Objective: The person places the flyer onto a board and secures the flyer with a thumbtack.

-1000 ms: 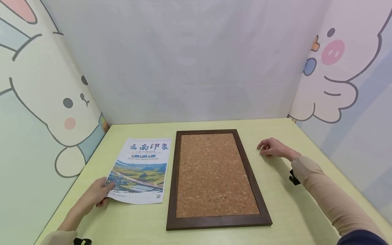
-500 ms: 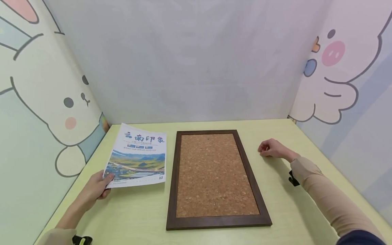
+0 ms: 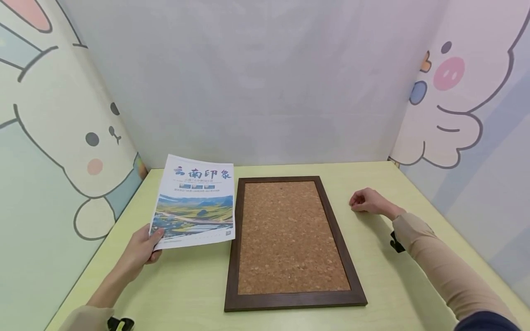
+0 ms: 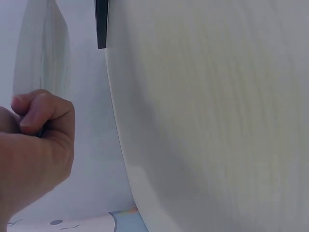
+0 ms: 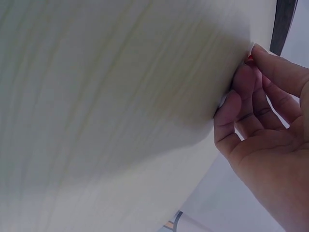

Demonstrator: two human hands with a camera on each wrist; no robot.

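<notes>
My left hand (image 3: 140,248) grips a printed poster (image 3: 196,202) by its lower left corner, thumb on top. The sheet is raised off the table and tilted, its right edge beside the corkboard's (image 3: 291,236) dark frame. The board lies flat in the middle. In the left wrist view, curled fingers of the left hand (image 4: 46,123) hold the paper (image 4: 41,58), seen nearly edge-on. To the right of the board, my right hand (image 3: 370,202) rests low at the tabletop. In the right wrist view its fingertips pinch a small red thing (image 5: 250,58), mostly hidden.
The pale yellow-green table (image 3: 186,289) runs to a plain grey-white back wall (image 3: 265,82). Side walls bear a cartoon rabbit (image 3: 62,138) on the left and a white cartoon animal (image 3: 463,105) on the right.
The left hand has lifted the poster from near the tabletop, away from me, then shifted it rightward toward the board. The right hand's fingers have drawn slightly closer together; that arm has barely moved.
</notes>
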